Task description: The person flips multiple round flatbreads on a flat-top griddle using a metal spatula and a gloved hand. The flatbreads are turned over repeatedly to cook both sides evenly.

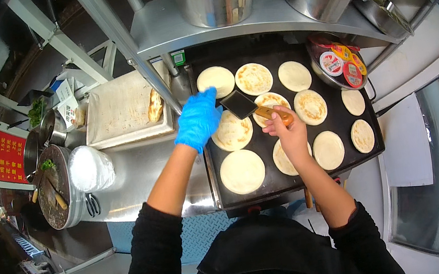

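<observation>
My left hand (199, 116), in a blue disposable glove, reaches over the left side of a black flat griddle (264, 144). Its fingertips are at the lower edge of a pale round flatbread (215, 79); whether they pinch it is hidden. My bare right hand (291, 135) grips the wooden handle of a scraper-like spatula (239, 105). The spatula's dark blade points left, close to the gloved fingers. Beneath the handle lies a partly covered browned flatbread (271, 99). Several more rounds surround it, some pale like the large front one (242, 171), others brown-spotted (254, 78).
Behind the griddle runs a steel shelf (267, 27) bearing lidded pots (218, 7). A bowl of sealed cups (343, 65) occupies the back right corner. Leftward are a tray (114, 109) with a browned bread piece, a plastic-wrapped stack (91, 167), scissors (93, 205) and a chopping block (55, 217) with knives.
</observation>
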Demonstrator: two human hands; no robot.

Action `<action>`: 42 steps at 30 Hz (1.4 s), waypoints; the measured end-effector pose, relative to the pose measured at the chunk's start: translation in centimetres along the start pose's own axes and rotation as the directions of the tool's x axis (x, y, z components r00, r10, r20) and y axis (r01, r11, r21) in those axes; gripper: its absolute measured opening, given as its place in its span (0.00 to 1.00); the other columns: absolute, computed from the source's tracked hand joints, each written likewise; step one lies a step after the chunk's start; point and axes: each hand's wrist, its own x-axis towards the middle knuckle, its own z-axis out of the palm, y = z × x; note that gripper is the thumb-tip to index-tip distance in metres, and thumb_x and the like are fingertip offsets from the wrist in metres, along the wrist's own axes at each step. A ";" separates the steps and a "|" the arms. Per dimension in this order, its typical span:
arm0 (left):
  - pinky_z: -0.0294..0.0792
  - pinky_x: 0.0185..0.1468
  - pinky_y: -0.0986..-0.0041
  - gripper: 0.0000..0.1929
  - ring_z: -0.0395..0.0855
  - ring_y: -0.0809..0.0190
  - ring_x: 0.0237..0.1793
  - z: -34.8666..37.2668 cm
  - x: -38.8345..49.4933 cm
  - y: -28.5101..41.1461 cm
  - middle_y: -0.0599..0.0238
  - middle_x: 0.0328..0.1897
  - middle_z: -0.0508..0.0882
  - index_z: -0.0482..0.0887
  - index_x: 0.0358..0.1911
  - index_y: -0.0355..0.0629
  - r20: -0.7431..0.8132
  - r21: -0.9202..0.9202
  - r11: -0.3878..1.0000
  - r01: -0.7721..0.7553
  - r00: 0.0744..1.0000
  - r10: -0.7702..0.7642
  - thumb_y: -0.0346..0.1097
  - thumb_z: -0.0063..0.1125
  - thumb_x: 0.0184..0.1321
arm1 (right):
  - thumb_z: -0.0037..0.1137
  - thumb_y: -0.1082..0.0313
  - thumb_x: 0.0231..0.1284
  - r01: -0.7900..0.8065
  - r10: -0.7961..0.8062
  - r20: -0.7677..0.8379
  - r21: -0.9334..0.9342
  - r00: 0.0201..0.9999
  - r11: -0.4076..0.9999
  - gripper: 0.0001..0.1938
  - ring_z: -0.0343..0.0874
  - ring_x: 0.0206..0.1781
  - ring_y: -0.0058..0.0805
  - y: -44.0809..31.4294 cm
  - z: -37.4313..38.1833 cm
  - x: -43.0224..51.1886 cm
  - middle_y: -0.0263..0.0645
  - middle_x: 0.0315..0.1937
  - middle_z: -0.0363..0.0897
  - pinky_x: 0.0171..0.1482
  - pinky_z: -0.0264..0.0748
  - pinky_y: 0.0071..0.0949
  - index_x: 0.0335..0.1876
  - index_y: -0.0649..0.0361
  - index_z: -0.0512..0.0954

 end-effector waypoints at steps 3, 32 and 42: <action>0.55 0.72 0.54 0.41 0.63 0.41 0.69 0.9 4.9 -2.2 0.45 0.70 0.67 0.60 0.69 0.41 0.022 0.285 0.946 -0.154 0.988 0.154 0.44 0.66 0.52 | 0.53 0.66 0.69 -0.016 0.019 -0.028 0.105 0.999 0.994 0.18 0.84 0.36 0.27 1.1 1.3 1.4 0.44 0.38 0.81 0.38 0.79 0.21 0.58 0.69 0.71; 0.68 0.62 0.61 0.17 0.79 0.44 0.54 2.8 10.5 -4.7 0.52 0.55 0.82 0.80 0.56 0.55 0.012 -0.122 0.976 -0.180 0.983 0.183 0.45 0.50 0.66 | 0.54 0.79 0.58 0.342 -0.342 0.084 -0.452 0.936 0.824 0.18 0.84 0.40 0.21 0.8 -5.3 -0.7 0.40 0.42 0.81 0.46 0.76 0.20 0.56 0.64 0.75; 0.55 0.73 0.56 0.35 0.59 0.47 0.74 6.6 10.1 -3.4 0.49 0.76 0.59 0.57 0.73 0.52 0.259 0.062 0.979 -0.193 0.951 0.171 0.41 0.55 0.61 | 0.50 0.71 0.67 0.172 -0.200 -0.144 -0.189 0.969 0.967 0.17 0.84 0.41 0.32 -2.1 -10.8 -9.4 0.47 0.43 0.81 0.49 0.80 0.28 0.60 0.69 0.70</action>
